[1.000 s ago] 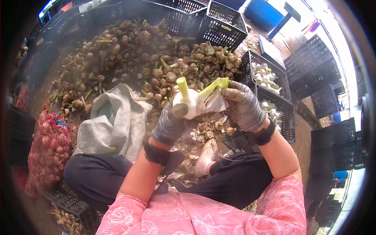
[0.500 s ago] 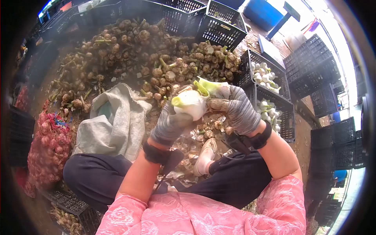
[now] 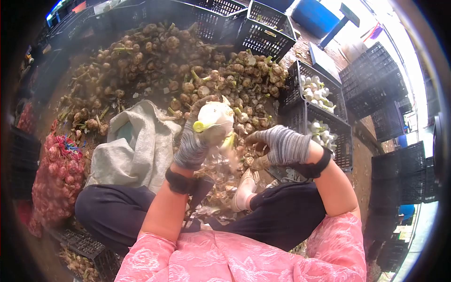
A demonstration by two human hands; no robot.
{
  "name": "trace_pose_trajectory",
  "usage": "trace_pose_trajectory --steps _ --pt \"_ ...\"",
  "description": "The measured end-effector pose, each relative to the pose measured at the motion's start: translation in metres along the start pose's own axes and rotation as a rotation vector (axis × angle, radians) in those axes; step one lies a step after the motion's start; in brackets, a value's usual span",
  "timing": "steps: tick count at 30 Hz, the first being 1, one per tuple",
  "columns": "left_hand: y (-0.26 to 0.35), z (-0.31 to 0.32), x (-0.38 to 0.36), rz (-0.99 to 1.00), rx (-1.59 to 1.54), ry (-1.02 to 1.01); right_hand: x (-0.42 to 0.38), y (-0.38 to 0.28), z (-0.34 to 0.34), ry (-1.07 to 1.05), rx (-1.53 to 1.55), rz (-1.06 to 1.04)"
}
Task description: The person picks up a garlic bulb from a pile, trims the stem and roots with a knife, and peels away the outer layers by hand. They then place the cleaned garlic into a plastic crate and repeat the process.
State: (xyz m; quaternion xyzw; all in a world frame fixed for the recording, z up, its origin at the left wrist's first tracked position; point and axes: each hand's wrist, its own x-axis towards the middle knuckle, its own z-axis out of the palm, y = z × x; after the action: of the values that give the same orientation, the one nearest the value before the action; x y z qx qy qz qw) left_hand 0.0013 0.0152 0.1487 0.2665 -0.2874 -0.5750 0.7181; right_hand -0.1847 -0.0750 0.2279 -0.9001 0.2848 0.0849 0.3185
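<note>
My left hand [image 3: 195, 143], in a grey striped glove, is closed around a garlic bulb [image 3: 215, 115]. The bulb is white, with a short cut green stem pointing towards me. Below it, a strip of pale green peel [image 3: 229, 141] hangs or falls, blurred. To the right and lower, my right hand [image 3: 284, 144], gloved the same way, has thumb and fingers apart with nothing visible between them. Under both hands lie dry garlic skins [image 3: 218, 192] on the ground. Beyond them spreads a big heap of unpeeled, soil-brown garlic [image 3: 155, 51].
Black crates with cleaned white garlic [image 3: 318, 93] [image 3: 321, 134] stand at my right. Another black crate [image 3: 267, 37] stands behind the heap. A pale woven sack [image 3: 136, 145] lies by my left knee, beside a red net bag of bulbs [image 3: 58, 178]. My shoe [image 3: 245, 190] is among the skins.
My hands have come apart. The right one moved down, letting go of the green outer peel, which is now below the bulb. My left hand still holds the garlic, tilted and slightly higher.
</note>
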Motion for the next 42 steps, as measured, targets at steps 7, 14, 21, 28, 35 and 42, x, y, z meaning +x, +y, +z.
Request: trace_pose_trajectory --steps 7,14,21,28,35,42 --pt "-0.007 0.007 -0.004 0.012 0.076 -0.165 0.003 -0.022 -0.008 0.335 0.849 -0.207" --pt "-0.002 0.008 -0.010 -0.150 0.088 -0.202 0.001 -0.025 -0.013 0.265 0.810 -0.092" --pt "-0.002 0.015 -0.005 -0.014 0.350 -0.102 -0.006 -0.042 -0.010 0.490 0.264 -0.141" --pt "-0.008 0.004 -0.007 0.050 0.093 -0.273 -0.001 -0.025 -0.011 0.612 0.568 -0.160" --pt "-0.004 0.012 -0.005 0.108 0.175 -0.376 0.003 -0.032 -0.009 0.352 1.006 -0.158" --pt "-0.017 0.005 0.000 -0.099 -0.167 -0.187 0.004 -0.030 -0.002 0.478 0.581 -0.137"
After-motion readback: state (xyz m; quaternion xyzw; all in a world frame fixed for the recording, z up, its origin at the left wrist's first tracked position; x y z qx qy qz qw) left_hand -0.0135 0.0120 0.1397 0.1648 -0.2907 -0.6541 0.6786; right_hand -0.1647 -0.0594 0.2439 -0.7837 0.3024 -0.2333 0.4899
